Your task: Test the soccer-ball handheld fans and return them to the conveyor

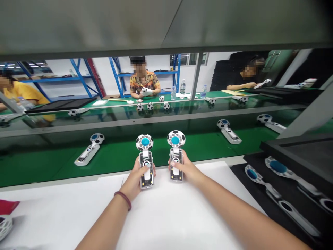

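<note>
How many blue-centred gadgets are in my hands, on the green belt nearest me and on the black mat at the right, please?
Gadget in the left hand: 1
Gadget in the right hand: 1
Gadgets on the near green belt: 3
Gadgets on the black mat: 2
Total: 7

Bright, even indoor light glares off the white tabletop point(166, 222); the edges bend and smear softly.

the heads of the devices point(147, 170) in your grip are patterned black and white around blue centres; beyond them, the belt point(122, 156) is green.
</note>
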